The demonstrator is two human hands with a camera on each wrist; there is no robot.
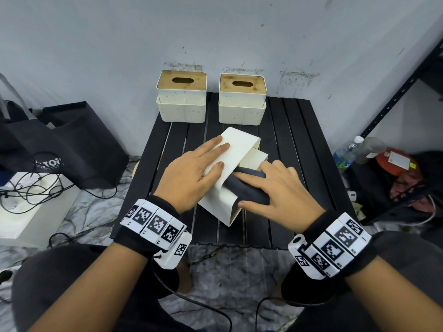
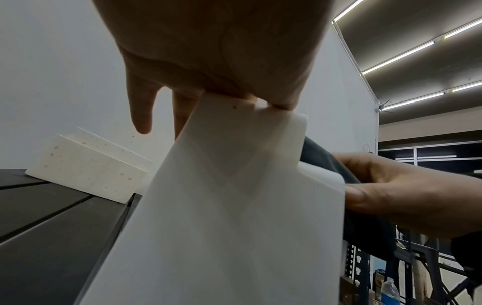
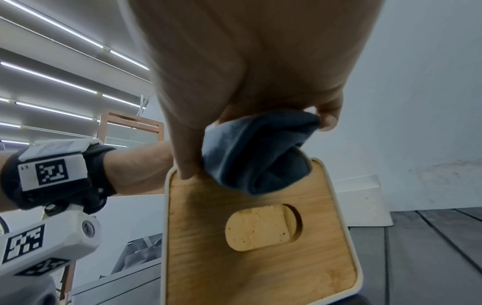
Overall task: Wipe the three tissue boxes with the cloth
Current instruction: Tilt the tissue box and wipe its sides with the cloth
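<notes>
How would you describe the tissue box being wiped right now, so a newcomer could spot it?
On the black slatted table, it is the tissue box nearest the person, in front of two upright boxes by the wall. Only it lies tipped over, under the left hand, with the dark cloth against it.

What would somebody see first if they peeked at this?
Two hands in the middle: the left hand lies flat on a tipped-over white tissue box, while the right hand rubs a dark cloth against it. Behind, two more boxes stand upright by the wall.
</notes>
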